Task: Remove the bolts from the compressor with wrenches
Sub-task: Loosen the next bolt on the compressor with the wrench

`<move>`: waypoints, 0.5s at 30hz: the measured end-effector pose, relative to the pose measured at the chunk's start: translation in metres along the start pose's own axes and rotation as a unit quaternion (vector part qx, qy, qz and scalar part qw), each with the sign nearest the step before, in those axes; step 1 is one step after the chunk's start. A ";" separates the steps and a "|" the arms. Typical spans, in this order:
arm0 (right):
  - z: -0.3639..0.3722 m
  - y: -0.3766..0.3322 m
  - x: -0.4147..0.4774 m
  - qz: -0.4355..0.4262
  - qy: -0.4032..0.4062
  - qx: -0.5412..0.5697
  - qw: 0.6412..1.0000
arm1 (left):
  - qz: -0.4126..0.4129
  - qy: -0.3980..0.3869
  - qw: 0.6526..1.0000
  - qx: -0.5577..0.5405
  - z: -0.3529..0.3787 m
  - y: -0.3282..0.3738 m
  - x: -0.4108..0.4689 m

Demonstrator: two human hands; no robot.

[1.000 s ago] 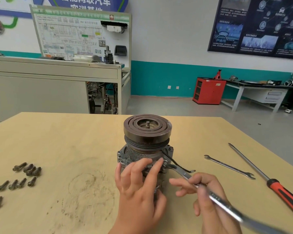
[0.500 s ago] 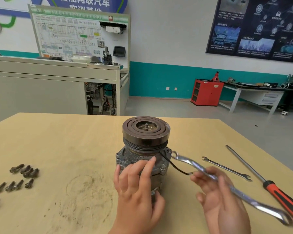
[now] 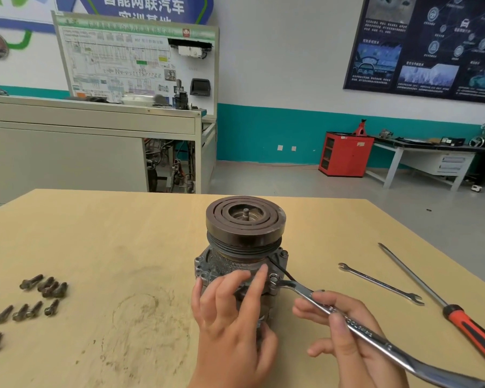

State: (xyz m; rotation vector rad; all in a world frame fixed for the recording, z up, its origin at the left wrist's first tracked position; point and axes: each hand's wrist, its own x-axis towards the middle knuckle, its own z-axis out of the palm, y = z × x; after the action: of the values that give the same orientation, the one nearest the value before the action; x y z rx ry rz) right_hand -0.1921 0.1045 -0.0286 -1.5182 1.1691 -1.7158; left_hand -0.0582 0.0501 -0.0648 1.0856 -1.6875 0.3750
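The compressor (image 3: 245,233) stands upright on the wooden table (image 3: 123,233), its dark grooved pulley on top. My left hand (image 3: 230,326) wraps the near side of its grey body, fingers spread on the casting and thumb at the lower right. My right hand (image 3: 347,337) holds a silver wrench (image 3: 356,326) by the shank. The wrench's head sits on a bolt (image 3: 273,279) at the compressor's right flange. Another bolt (image 3: 284,252) shows on the flange further back. Several removed bolts (image 3: 31,301) lie at the table's left.
A smaller open-ended wrench (image 3: 381,284) lies on the table to the right of the compressor. A long screwdriver with a red and black handle (image 3: 471,329) lies beyond it near the right edge. A thin black wire (image 3: 282,271) hangs from the compressor.
Half a second ago the wrench was lifted off and swung away to the right. Now its head is back down on the bolt at the right flange. My left hand has stayed on the body.
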 end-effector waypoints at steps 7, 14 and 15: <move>-0.005 0.012 0.034 0.071 0.064 0.161 0.982 | -0.001 0.006 1.000 -0.004 0.000 0.001 0.002; -0.011 0.023 0.076 0.238 0.015 0.312 0.919 | 0.007 0.009 1.000 -0.008 -0.001 -0.001 0.001; -0.009 0.019 0.072 0.217 0.051 0.332 0.916 | 0.004 0.009 1.000 -0.010 -0.001 -0.001 0.001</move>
State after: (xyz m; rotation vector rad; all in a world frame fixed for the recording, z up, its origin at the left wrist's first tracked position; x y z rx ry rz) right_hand -0.2177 0.0364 -0.0109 -0.7027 0.7634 -1.6471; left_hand -0.0573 0.0501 -0.0640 1.0580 -1.6773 0.3726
